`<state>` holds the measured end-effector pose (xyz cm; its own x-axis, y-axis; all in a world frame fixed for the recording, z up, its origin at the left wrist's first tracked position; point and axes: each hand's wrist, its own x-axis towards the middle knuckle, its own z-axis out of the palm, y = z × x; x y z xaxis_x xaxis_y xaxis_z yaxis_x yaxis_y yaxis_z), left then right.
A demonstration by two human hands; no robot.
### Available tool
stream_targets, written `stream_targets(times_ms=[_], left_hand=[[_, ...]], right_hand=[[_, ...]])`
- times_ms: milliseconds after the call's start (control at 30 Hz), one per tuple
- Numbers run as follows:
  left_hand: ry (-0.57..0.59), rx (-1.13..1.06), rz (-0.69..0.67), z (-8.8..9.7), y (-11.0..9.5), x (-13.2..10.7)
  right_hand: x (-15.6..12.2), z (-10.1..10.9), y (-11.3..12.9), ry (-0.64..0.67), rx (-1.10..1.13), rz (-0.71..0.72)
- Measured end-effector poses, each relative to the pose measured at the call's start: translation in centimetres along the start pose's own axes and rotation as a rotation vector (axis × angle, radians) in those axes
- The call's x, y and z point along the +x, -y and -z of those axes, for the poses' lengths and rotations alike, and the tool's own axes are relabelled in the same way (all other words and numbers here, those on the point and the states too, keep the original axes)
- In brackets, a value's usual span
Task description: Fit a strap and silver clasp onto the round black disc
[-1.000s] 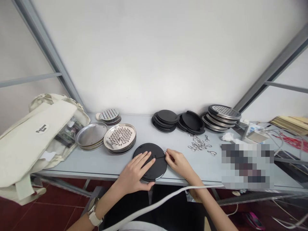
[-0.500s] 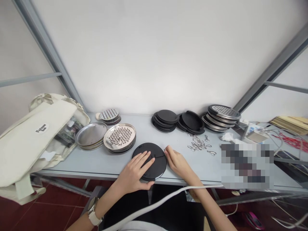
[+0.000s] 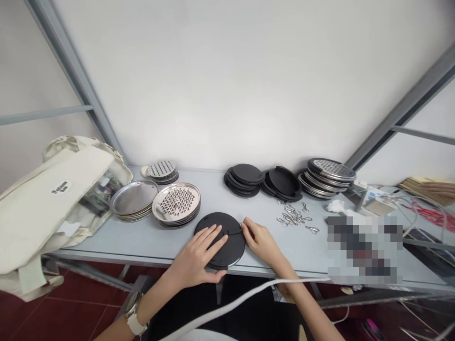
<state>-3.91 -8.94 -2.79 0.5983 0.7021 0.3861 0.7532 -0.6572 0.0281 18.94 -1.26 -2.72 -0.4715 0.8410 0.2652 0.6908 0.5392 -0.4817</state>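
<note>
In front of me a black round plate [image 3: 216,220] lies near the table's front edge, a thin slot running to its right rim. My left hand [image 3: 201,253] grips it, fingers spread over the top and thumb at the near rim. At the right rim, my right hand [image 3: 258,239] is closed in a pinch around a small metal clip [image 3: 241,226], mostly hidden by the fingertips. Similar wire clips [image 3: 293,215] lie in a loose pile further right. Left of the plate, metal grater discs [image 3: 177,201] are stacked beside a stack of plain metal discs [image 3: 135,196].
Behind stand black discs [image 3: 245,174], black round holders [image 3: 284,182] and graters with black rims [image 3: 329,170]. Smaller grater discs [image 3: 161,169] sit back left, near a cream bag [image 3: 46,199]. A white cable [image 3: 227,308] crosses in front of my right forearm. A blurred-out patch covers the right.
My right fingertips have shifted slightly left and now meet the black plate's right rim at the slot. The left hand stays on the plate; the view has tilted slightly.
</note>
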Motion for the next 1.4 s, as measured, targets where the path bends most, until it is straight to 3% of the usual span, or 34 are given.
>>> stream_targets(times_ms=[667,1100,1400], left_hand=[[-0.022,0.052,0.003,-0.4,0.1,0.1],[-0.06,0.026,0.044,-0.6,-0.1,0.4],[-0.05,0.018,0.043,-0.8,0.0,0.3]], right_hand=[[-0.1,0.1,-0.3,0.027,-0.06,0.053],[0.3,1.2,0.3,0.122,0.061,0.016],[-0.2,1.0,0.3,0.068,0.068,0.024]])
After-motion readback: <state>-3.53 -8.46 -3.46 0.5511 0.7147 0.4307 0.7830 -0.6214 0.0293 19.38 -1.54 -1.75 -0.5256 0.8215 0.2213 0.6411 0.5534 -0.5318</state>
